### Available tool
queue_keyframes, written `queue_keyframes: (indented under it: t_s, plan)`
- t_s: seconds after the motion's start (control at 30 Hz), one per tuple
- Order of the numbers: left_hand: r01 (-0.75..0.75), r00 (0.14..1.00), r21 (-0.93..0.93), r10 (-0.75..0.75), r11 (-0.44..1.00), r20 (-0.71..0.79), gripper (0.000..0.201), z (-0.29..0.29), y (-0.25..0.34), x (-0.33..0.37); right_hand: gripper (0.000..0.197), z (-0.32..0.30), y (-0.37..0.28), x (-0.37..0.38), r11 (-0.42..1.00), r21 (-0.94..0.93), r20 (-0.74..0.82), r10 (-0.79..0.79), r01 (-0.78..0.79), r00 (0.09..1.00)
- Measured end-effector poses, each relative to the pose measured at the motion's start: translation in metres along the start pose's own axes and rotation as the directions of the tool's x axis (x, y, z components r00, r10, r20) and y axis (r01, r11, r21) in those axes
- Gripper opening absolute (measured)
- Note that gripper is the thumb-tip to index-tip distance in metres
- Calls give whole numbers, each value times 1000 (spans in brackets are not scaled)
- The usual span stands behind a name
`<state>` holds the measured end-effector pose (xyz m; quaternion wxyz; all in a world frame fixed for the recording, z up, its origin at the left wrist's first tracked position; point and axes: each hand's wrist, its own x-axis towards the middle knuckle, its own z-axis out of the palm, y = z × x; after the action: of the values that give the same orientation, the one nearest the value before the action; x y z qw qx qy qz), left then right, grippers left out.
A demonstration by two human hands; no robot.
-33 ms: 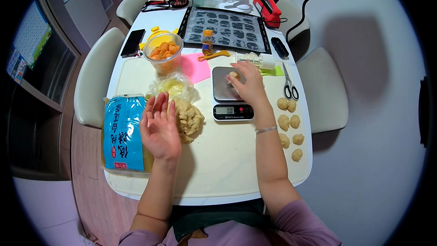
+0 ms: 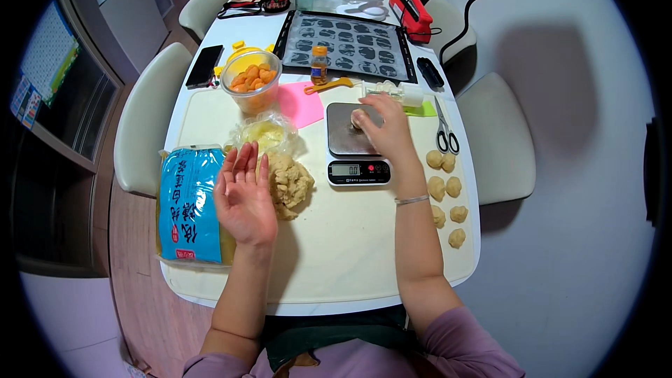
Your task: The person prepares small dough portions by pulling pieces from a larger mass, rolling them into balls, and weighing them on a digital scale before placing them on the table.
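Note:
Over the metal plate of a kitchen scale (image 2: 348, 138), my right hand (image 2: 388, 129) has its thumb and fingers around a small piece of dough (image 2: 357, 120). Whether the dough rests on the plate is hard to tell. My left hand (image 2: 246, 199) is held palm up with its fingers stretched out and nothing in it. Behind and beside it lies a large crumbly lump of dough (image 2: 292, 185), partly hidden by the hand. Several small dough balls (image 2: 453, 187) sit in loose rows at the right side of the pale mat (image 2: 336, 252).
Left of my left hand lies a blue package (image 2: 189, 203). Beyond are a crumpled plastic bag (image 2: 269, 133), a tub of orange balls (image 2: 253, 80), a small bottle (image 2: 318, 66) and a lined baking tray (image 2: 343, 45). Scissors (image 2: 444, 133) lie right of the scale.
My right hand has shifted slightly to the right, and the dough piece shows a little more to the left of the thumb. My left hand stays almost where it was.

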<state>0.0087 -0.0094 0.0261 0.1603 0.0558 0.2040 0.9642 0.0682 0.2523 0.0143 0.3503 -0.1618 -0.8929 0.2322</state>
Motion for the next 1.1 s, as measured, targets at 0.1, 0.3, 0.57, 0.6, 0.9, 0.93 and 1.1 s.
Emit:
queue_keyframes:
  t_s: [0.1, 0.3, 0.57, 0.6, 0.9, 0.93, 1.1]
  plan:
    - [-18, 1000, 42, 19, 999, -20, 45, 0, 1, 0, 18, -30, -4, 6, 996, 70, -32, 50, -48, 998]
    - [-45, 995, 174, 60, 984, -85, 43, 4, 3, -3, 20, -63, -4, 1, 991, -45, 57, 127, -124, 990]
    - [-125, 990, 297, 139, 947, -27, 42, 4, 5, -6, 21, -57, -7, -1, 981, 46, 163, 180, -189, 970]
    - [-120, 990, 307, 135, 944, -28, 42, 3, 4, -7, 22, -53, -5, -2, 984, 61, 134, 157, -167, 978]
    - [-75, 993, 350, 100, 934, -54, 41, 0, 5, -5, 38, -5, -11, -5, 997, -51, 74, -60, 64, 995]
    - [-68, 994, 357, 95, 931, -58, 40, 0, 5, -5, 38, -1, -11, -7, 991, -83, 90, -100, 108, 991]
    - [-50, 992, 401, 93, 915, -88, 31, 6, 4, -6, 37, 15, 0, -6, 930, 329, 37, 161, -165, 986]
